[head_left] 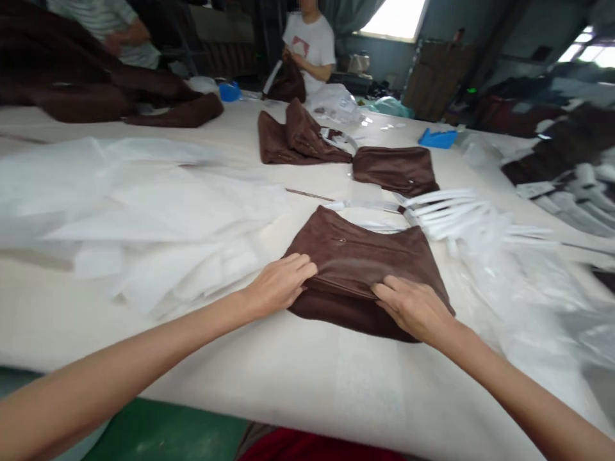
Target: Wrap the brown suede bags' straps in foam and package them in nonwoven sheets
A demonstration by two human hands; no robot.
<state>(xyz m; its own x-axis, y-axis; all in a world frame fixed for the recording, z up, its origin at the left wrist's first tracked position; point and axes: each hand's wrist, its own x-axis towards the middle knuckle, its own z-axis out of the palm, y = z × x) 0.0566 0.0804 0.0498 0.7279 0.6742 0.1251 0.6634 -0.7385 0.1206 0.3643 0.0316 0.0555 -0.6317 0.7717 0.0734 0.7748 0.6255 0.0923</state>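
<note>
A brown bag (365, 256) lies flat on the pale table (288, 378) in front of me, with a zipper across its upper part and a fold or seam lower down. At the bag's left side, my left hand (281, 282) is closed on its edge. My right hand (413, 304) pinches the bag along the lower seam, right of its middle. Beyond its top edge lie white wrapped strips (451, 208).
White sheets (144, 205) spread over the left; clear plastic (519, 301) lies right. Farther back are more brown bags (394, 168), a brown pile (120, 89) and blue holders (437, 138). Across the table, a person in a white shirt (317, 45) handles a brown bag; another stands left.
</note>
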